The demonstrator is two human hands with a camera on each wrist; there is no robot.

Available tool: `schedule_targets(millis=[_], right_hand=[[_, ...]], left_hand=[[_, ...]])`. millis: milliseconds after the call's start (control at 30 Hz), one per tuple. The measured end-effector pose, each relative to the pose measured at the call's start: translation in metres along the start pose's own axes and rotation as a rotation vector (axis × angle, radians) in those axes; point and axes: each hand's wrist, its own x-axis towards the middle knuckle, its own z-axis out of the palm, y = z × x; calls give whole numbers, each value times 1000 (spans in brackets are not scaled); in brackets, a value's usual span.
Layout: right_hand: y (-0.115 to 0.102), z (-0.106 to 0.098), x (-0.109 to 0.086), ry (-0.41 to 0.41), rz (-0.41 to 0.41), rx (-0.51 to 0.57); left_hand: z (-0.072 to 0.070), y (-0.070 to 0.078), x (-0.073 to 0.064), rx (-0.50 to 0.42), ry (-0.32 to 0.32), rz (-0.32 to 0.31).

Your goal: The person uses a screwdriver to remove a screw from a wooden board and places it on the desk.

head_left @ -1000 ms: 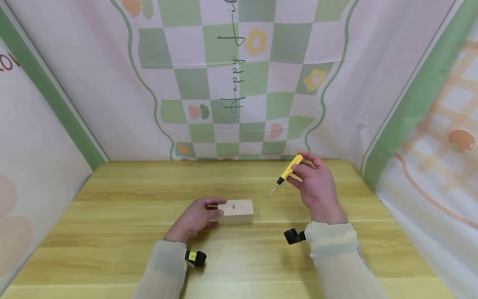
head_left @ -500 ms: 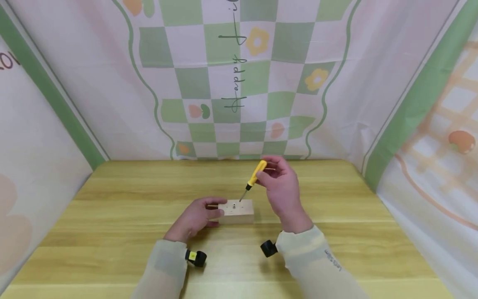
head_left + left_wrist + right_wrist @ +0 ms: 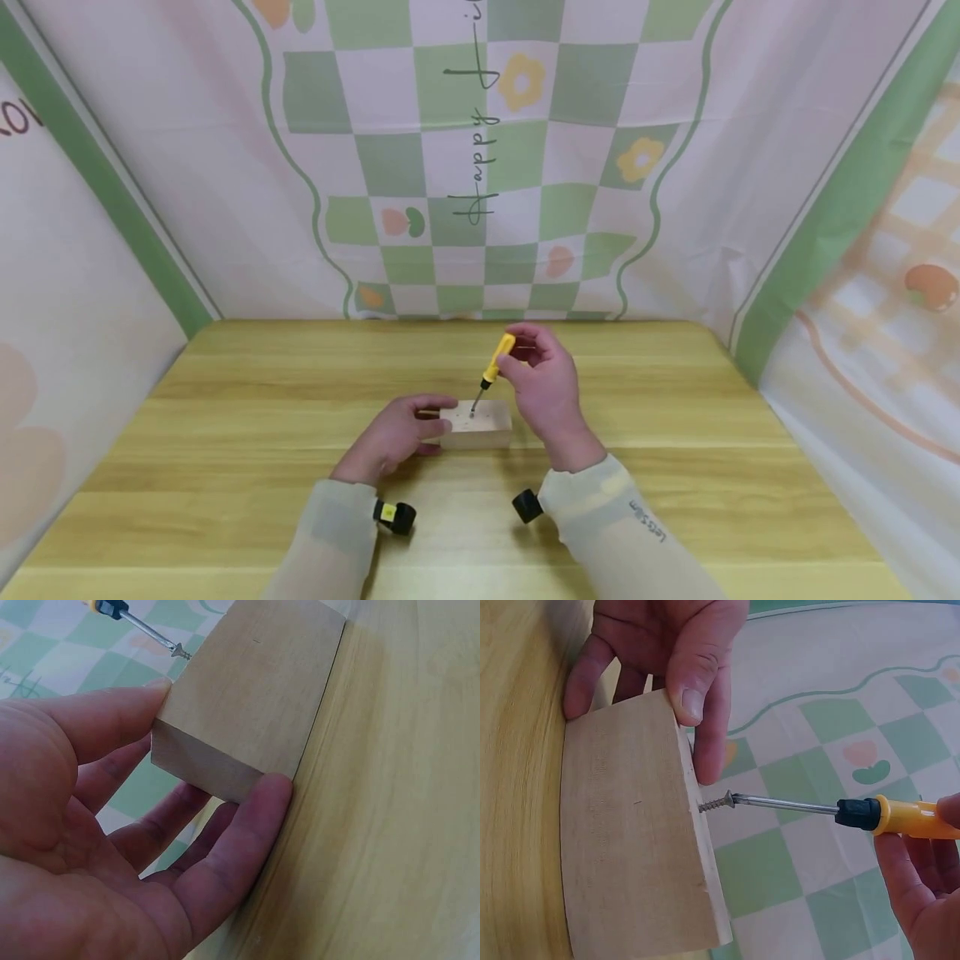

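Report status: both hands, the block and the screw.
Left hand gripping one end of the wooden block. Right hand holding the yellow screwdriver, tip at the screw. Screw partly out of the wood, threads showing. Nothing seen in the way.

Room in front of the wooden block — left hand bars its left end, slanted screwdriver its top.

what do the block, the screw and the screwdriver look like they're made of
Block: matte wood, probably unvarnished, pale with faint grain. Screw: metal, likely steel, given its dull grey thread. Screwdriver: shiny metal shaft; yellow handle and black collar, probably plastic by their smooth, even color.
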Motion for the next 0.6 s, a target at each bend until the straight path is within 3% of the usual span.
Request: schedule_targets(millis=[167,300,433,600], right_hand=[[-3,0,-2,-69,-83,-86],[-6,-2,-1,-211,-162,-138],[-9,-4,4,-359,-171,-198],[-11,-7,12,-484,-170,-231]], left_hand=[[0,-1,1,8,2,0],[0,-1,1,0,-4,-2],[-1,-1,1,-11,-11,-6],[-1,-1,1,-12,-11,-1]])
